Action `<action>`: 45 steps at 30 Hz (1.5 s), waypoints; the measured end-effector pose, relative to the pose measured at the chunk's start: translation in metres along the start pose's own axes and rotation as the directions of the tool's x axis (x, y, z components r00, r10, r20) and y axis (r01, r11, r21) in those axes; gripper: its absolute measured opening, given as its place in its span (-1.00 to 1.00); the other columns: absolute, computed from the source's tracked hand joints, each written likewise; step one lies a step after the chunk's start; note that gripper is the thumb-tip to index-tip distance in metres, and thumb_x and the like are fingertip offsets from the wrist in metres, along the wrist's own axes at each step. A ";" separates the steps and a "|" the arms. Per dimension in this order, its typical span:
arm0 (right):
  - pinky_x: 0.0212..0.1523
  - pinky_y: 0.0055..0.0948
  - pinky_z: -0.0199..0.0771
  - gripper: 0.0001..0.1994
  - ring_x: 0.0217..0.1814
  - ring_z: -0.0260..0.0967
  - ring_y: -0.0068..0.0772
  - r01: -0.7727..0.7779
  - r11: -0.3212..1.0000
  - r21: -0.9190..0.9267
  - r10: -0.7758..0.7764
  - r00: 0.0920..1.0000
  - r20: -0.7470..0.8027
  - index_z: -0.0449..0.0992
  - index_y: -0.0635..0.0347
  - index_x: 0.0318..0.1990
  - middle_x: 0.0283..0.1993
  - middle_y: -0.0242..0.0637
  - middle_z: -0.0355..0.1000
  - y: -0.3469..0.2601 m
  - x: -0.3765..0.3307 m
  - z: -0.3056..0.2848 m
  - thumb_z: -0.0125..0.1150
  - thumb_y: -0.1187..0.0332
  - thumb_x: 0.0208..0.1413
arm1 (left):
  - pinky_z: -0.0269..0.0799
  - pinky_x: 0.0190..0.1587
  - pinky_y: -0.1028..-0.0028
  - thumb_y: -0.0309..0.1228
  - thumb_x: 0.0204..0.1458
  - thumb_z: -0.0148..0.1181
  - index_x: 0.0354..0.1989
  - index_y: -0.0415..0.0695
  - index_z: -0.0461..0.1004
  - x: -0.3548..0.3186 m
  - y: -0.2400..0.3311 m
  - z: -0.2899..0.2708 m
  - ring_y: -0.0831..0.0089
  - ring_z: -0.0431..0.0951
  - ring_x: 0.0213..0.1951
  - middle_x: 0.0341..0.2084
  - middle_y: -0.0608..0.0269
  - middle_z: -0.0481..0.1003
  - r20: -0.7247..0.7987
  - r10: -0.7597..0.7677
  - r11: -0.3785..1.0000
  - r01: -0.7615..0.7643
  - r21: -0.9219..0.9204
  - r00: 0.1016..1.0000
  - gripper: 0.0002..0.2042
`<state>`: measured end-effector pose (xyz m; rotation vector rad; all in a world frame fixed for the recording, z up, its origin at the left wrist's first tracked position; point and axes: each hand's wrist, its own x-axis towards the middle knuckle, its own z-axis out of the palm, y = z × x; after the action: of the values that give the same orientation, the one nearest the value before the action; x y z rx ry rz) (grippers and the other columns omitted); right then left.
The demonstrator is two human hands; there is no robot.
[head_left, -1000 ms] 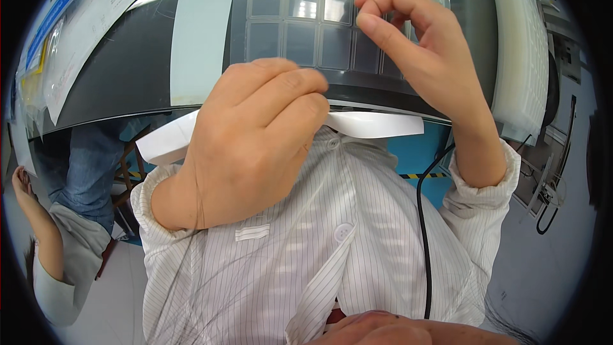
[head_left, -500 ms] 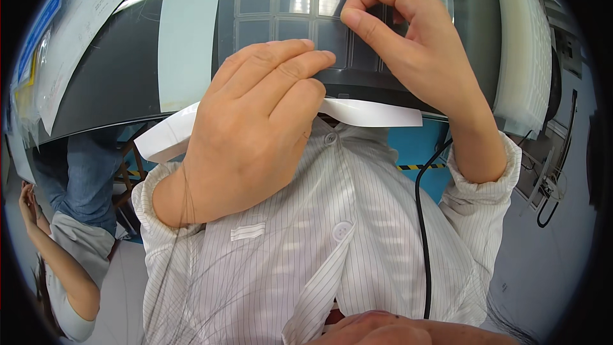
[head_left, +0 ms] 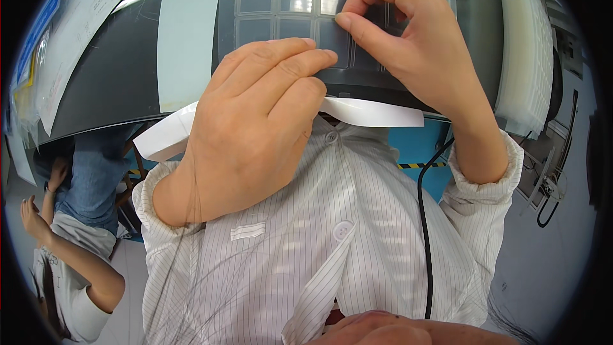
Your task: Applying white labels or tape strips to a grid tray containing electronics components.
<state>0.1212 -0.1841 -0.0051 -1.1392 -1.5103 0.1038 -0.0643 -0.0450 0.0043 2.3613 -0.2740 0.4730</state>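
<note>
My left hand (head_left: 258, 124) is closed over a glossy white strip (head_left: 377, 112) at the table's near edge. The strip curls out on both sides of the hand; the thumb and the grip itself are hidden beneath. To the right, my right hand (head_left: 408, 45) pinches thumb and index finger together over a clear plastic tray (head_left: 277, 0) divided into square compartments. Whatever lies between those fingertips is too small to make out. The tray rests on the dark tabletop.
A pale sheet (head_left: 185, 38) lies left of the tray, with printed papers (head_left: 89, 25) farther left. Stacked translucent trays (head_left: 523, 51) stand at the right. A black cable (head_left: 424, 236) hangs down my front. Another person (head_left: 83, 249) sits at the lower left.
My right hand has shifted slightly, its pinched fingertips a little left and down. My left hand and the strip are almost still. The other person's arms have moved.
</note>
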 end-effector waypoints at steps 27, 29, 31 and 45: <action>-0.06 -0.41 0.33 -0.93 -0.10 0.31 -0.33 -0.012 0.993 0.119 0.000 0.995 0.095 0.47 0.28 -0.28 -0.09 -0.21 0.34 0.019 -0.023 -0.010 0.25 0.53 0.21 | 0.46 0.11 0.18 -0.63 0.03 0.21 -0.33 -0.33 0.48 0.003 0.008 0.010 -0.03 0.59 0.05 -0.05 -0.05 0.62 -0.011 -0.024 1.000 0.024 -0.004 1.000 -0.94; -0.09 -0.41 0.34 -0.92 -0.11 0.31 -0.34 0.049 0.997 0.053 -0.052 0.996 0.067 0.47 0.27 -0.29 -0.10 -0.22 0.35 0.023 -0.026 -0.010 0.28 0.53 0.19 | 0.46 0.11 0.18 -0.63 0.02 0.21 -0.33 -0.33 0.48 0.005 0.009 0.010 -0.03 0.59 0.05 -0.05 -0.04 0.62 -0.006 -0.019 1.000 0.019 -0.005 1.000 -0.94; -0.07 -0.42 0.33 -0.93 -0.10 0.31 -0.35 0.048 0.997 0.066 -0.051 0.997 0.054 0.48 0.27 -0.29 -0.10 -0.22 0.36 0.023 -0.029 -0.010 0.27 0.53 0.20 | 0.46 0.11 0.18 -0.63 0.02 0.22 -0.33 -0.33 0.48 0.005 0.010 0.010 -0.02 0.59 0.05 -0.06 -0.04 0.62 -0.004 -0.015 1.000 0.015 -0.004 1.000 -0.94; -0.03 -0.37 0.31 -0.89 -0.10 0.31 -0.20 -0.534 0.712 -0.457 0.643 0.756 0.119 0.42 0.25 -0.27 -0.11 -0.15 0.34 -0.057 0.007 0.008 0.24 0.49 0.24 | 0.47 0.09 0.19 -0.64 0.01 0.22 -0.33 -0.33 0.48 -0.014 0.022 0.008 -0.03 0.59 0.06 -0.05 -0.05 0.62 -0.044 -0.020 1.000 0.020 0.003 0.999 -0.93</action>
<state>0.0833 -0.2048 0.0331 -2.0013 -1.3671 0.4290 -0.0819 -0.0657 0.0061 2.3521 -0.2287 0.5158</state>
